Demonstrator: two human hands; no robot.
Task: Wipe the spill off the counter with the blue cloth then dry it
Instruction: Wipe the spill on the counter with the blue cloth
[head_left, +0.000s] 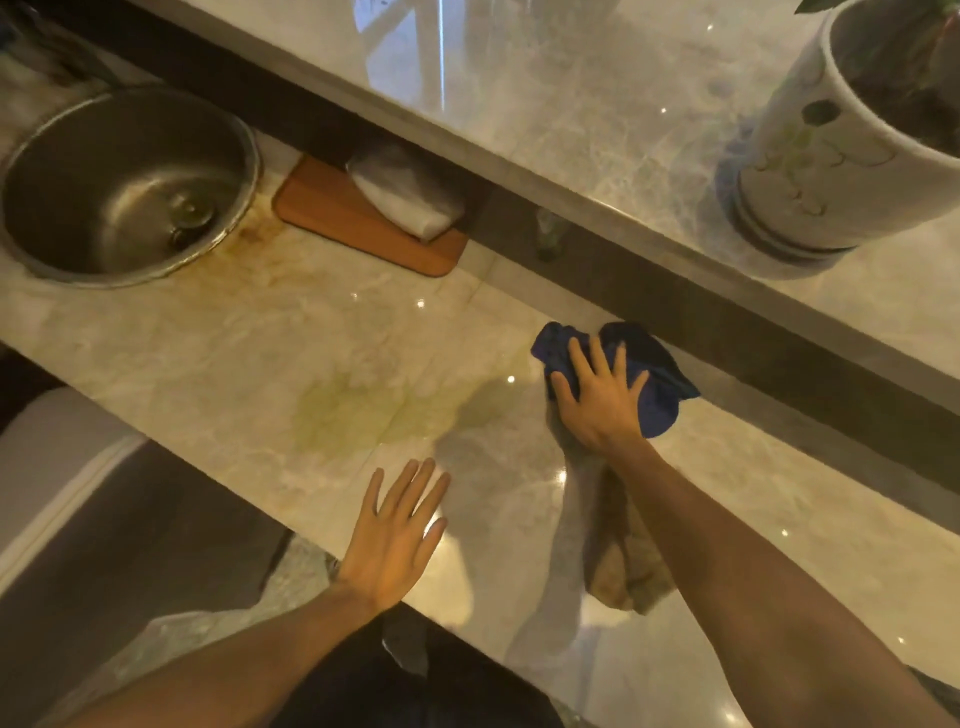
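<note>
A round steel sink (130, 182) is sitting at upper left, a wooden board (332, 218) lying just beside it and carrying a white folded bundle (410, 192); a white plant pot (831, 171) is standing on the raised marble ledge (571, 104) at upper right

Open counter (208, 353) between sink (104, 171) and tan cloth (623, 566); raised ledge (519, 104) walls far side.

The crumpled fabric cloth (649, 374) is dark blue. The thin spill puddle (353, 410) is pale yellow-green on the polished marble counter (208, 353), which is cream with faint grey veins. A rusty brown stain (254, 244) borders the silver-grey round steel sink (124, 182). The flat wooden board (332, 213) is orange-brown. The round ceramic pot (810, 156) is white with a pale green flower pattern.
</note>
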